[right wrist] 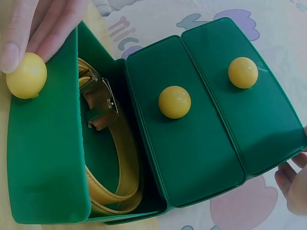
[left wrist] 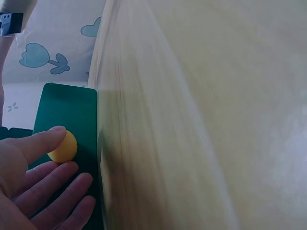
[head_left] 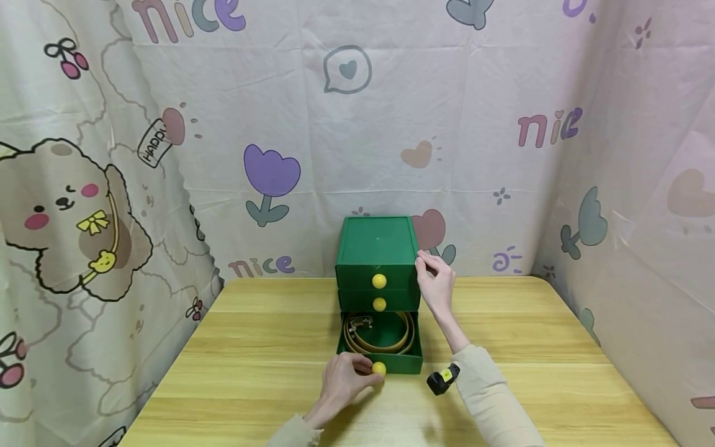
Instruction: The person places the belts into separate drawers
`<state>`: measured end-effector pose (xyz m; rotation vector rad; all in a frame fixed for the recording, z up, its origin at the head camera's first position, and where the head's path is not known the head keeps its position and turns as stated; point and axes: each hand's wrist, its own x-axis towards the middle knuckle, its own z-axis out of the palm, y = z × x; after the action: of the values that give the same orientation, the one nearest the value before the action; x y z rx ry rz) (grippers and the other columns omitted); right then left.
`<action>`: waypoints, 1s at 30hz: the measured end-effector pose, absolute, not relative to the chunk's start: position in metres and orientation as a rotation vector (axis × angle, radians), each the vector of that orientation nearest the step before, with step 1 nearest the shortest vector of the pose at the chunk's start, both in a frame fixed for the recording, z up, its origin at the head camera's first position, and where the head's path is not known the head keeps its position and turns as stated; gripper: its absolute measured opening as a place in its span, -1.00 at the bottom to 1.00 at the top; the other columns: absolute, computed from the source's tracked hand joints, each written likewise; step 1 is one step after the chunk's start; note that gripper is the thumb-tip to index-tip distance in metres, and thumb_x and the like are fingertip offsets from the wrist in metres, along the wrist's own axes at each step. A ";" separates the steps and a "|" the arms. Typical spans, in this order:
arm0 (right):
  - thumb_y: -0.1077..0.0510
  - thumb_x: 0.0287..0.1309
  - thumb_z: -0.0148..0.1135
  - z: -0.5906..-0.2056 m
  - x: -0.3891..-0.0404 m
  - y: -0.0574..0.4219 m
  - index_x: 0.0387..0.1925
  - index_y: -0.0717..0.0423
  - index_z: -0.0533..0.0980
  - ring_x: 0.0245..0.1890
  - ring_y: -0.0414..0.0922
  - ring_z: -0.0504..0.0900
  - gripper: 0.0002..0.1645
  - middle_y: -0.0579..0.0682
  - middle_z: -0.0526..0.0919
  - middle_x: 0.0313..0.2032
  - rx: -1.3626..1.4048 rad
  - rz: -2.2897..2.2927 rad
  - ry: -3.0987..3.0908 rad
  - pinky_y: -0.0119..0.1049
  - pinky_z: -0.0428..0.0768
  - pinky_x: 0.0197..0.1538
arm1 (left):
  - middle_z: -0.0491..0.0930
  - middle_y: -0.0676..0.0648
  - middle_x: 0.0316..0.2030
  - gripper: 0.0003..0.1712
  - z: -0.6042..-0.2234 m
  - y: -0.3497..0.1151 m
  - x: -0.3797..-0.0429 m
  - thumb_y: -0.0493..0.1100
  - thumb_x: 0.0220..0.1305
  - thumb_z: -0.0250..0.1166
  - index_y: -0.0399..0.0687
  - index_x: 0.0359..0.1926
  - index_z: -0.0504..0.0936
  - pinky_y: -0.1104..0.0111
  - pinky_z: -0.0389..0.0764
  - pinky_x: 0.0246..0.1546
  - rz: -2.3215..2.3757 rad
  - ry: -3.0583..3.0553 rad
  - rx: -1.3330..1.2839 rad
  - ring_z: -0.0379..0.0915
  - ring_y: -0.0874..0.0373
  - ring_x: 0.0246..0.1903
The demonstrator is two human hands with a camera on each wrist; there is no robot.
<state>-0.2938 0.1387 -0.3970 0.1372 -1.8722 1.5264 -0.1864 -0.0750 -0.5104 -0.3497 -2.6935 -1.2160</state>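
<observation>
A green box of drawers (head_left: 377, 242) stands on the table, with three drawers stacked and a round yellow knob on each. Its bottom drawer (head_left: 410, 365) is pulled out. Coiled inside lies a tan belt (right wrist: 125, 158) with a metal buckle (right wrist: 103, 103). My left hand (head_left: 343, 380) pinches the bottom drawer's yellow knob (left wrist: 64, 147) between thumb and fingers; its other fingers spread by the drawer front. With bent fingertips, my right hand (head_left: 437, 282) holds the box's upper right edge. The middle drawer (right wrist: 189, 143) and top drawer (right wrist: 254, 115) are closed.
The wooden table (head_left: 251, 347) extends to both sides of the box. Behind it hangs a printed cloth (head_left: 346, 124), with more cloth at left and right. A small black camera (head_left: 443, 379) is by the right sleeve (head_left: 491, 391).
</observation>
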 end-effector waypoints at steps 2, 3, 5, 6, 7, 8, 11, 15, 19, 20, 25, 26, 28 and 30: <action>0.28 0.29 0.27 -0.397 -0.294 0.138 -0.03 0.32 0.69 0.01 0.14 0.74 -0.72 0.27 0.75 0.00 0.125 1.529 -1.874 -0.46 0.65 0.04 | 0.78 0.13 -0.50 -0.71 -0.510 -0.075 -0.187 0.05 -0.12 0.63 0.05 -0.39 0.79 0.54 0.46 -0.51 -1.223 -2.696 -0.335 0.62 0.41 -0.52; 0.30 0.29 0.26 -0.396 -0.294 0.137 -0.03 0.35 0.69 0.01 0.15 0.74 -0.73 0.28 0.74 0.00 0.116 1.530 -1.879 -0.33 0.67 0.07 | 0.78 0.13 -0.50 -0.71 -0.510 -0.075 -0.187 0.05 -0.12 0.63 0.06 -0.39 0.79 0.54 0.46 -0.51 -1.226 -2.698 -0.328 0.62 0.40 -0.51; 0.30 0.29 0.26 -0.396 -0.294 0.137 -0.03 0.35 0.69 0.00 0.15 0.74 -0.73 0.27 0.75 -0.01 0.119 1.530 -1.877 -0.25 0.68 0.08 | 0.78 0.12 -0.49 -0.72 -0.510 -0.075 -0.188 0.03 -0.11 0.63 0.05 -0.39 0.79 0.53 0.47 -0.51 -1.233 -2.697 -0.318 0.63 0.39 -0.50; 0.30 0.29 0.26 -0.396 -0.294 0.137 -0.03 0.35 0.69 0.01 0.14 0.74 -0.73 0.27 0.75 -0.01 0.119 1.532 -1.879 -0.25 0.68 0.08 | 0.78 0.11 -0.49 -0.73 -0.510 -0.074 -0.188 0.03 -0.11 0.63 0.05 -0.39 0.79 0.52 0.48 -0.51 -1.233 -2.699 -0.312 0.63 0.38 -0.50; 0.31 0.29 0.26 -0.396 -0.293 0.137 -0.03 0.34 0.69 0.01 0.14 0.74 -0.73 0.26 0.75 -0.01 0.119 1.531 -1.883 -0.23 0.69 0.08 | 0.79 0.10 -0.48 -0.73 -0.510 -0.074 -0.189 0.03 -0.11 0.63 0.05 -0.39 0.79 0.52 0.48 -0.50 -1.235 -2.698 -0.306 0.64 0.37 -0.49; 0.31 0.29 0.26 -0.396 -0.293 0.138 -0.03 0.33 0.69 0.00 0.13 0.74 -0.73 0.25 0.76 -0.02 0.124 1.530 -1.882 -0.21 0.69 0.07 | 0.79 0.10 -0.48 -0.73 -0.510 -0.074 -0.189 0.03 -0.11 0.63 0.05 -0.39 0.79 0.51 0.48 -0.50 -1.238 -2.698 -0.301 0.64 0.37 -0.49; 0.27 0.28 0.28 -0.397 -0.293 0.139 -0.04 0.27 0.71 -0.02 0.09 0.76 -0.74 0.19 0.77 -0.03 0.134 1.531 -1.879 -0.21 0.69 0.06 | 0.79 0.08 -0.47 -0.72 -0.510 -0.074 -0.190 0.03 -0.12 0.63 0.05 -0.39 0.79 0.51 0.49 -0.49 -1.241 -2.692 -0.287 0.64 0.35 -0.48; 0.28 0.28 0.28 -0.396 -0.293 0.138 -0.04 0.27 0.71 -0.03 0.09 0.76 -0.74 0.20 0.77 -0.02 0.119 1.525 -1.882 -0.41 0.67 0.03 | 0.79 0.08 -0.47 -0.73 -0.510 -0.073 -0.191 0.03 -0.12 0.63 0.06 -0.39 0.80 0.51 0.48 -0.49 -1.250 -2.685 -0.284 0.63 0.36 -0.48; 0.30 0.28 0.27 -0.396 -0.294 0.137 -0.03 0.34 0.69 -0.02 0.15 0.74 -0.73 0.26 0.75 -0.01 0.107 1.531 -1.875 -0.71 0.53 -0.08 | 0.79 0.11 -0.47 -0.74 -0.510 -0.072 -0.192 0.03 -0.11 0.63 0.07 -0.39 0.80 0.51 0.48 -0.50 -1.260 -2.687 -0.282 0.62 0.38 -0.49; 0.32 0.29 0.26 -0.396 -0.294 0.136 -0.03 0.36 0.68 -0.01 0.18 0.74 -0.73 0.29 0.74 0.00 0.105 1.534 -1.873 -0.75 0.50 -0.10 | 0.79 0.12 -0.47 -0.74 -0.510 -0.072 -0.192 0.03 -0.10 0.63 0.08 -0.39 0.80 0.51 0.48 -0.50 -1.261 -2.689 -0.281 0.62 0.39 -0.49; 0.38 0.28 0.23 -0.386 -0.285 0.133 -0.04 0.48 0.65 -0.01 0.27 0.71 -0.73 0.38 0.71 -0.01 0.113 1.545 -1.861 -0.77 0.48 -0.11 | 0.79 0.11 -0.46 -0.74 -0.509 -0.070 -0.195 0.04 -0.10 0.63 0.08 -0.38 0.80 0.49 0.49 -0.46 -1.289 -2.694 -0.253 0.62 0.36 -0.46; 0.39 0.27 0.22 -0.382 -0.281 0.132 -0.04 0.49 0.64 -0.01 0.28 0.71 -0.73 0.39 0.71 -0.02 0.115 1.545 -1.863 -0.77 0.49 -0.10 | 0.79 0.10 -0.45 -0.74 -0.509 -0.069 -0.195 0.04 -0.11 0.63 0.08 -0.38 0.80 0.48 0.49 -0.46 -1.301 -2.689 -0.247 0.63 0.33 -0.44; 0.40 0.27 0.22 -0.376 -0.274 0.130 -0.04 0.49 0.64 -0.02 0.28 0.71 -0.72 0.39 0.71 -0.02 0.119 1.545 -1.867 -0.75 0.50 -0.10 | 0.79 0.08 -0.45 -0.74 -0.509 -0.069 -0.196 0.02 -0.11 0.62 0.06 -0.38 0.80 0.46 0.48 -0.45 -1.317 -2.681 -0.239 0.64 0.29 -0.42; 0.40 0.27 0.21 -0.372 -0.269 0.129 -0.03 0.48 0.64 -0.02 0.27 0.71 -0.72 0.38 0.71 -0.02 0.120 1.547 -1.874 -0.75 0.51 -0.10 | 0.79 0.08 -0.44 -0.74 -0.509 -0.068 -0.197 0.02 -0.10 0.62 0.05 -0.37 0.80 0.46 0.47 -0.44 -1.338 -2.678 -0.226 0.64 0.27 -0.39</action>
<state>-0.2686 0.1288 -0.3715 0.1201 -1.8743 1.5466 -0.1974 -0.0679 -0.5092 -0.2259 -2.6778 -1.3384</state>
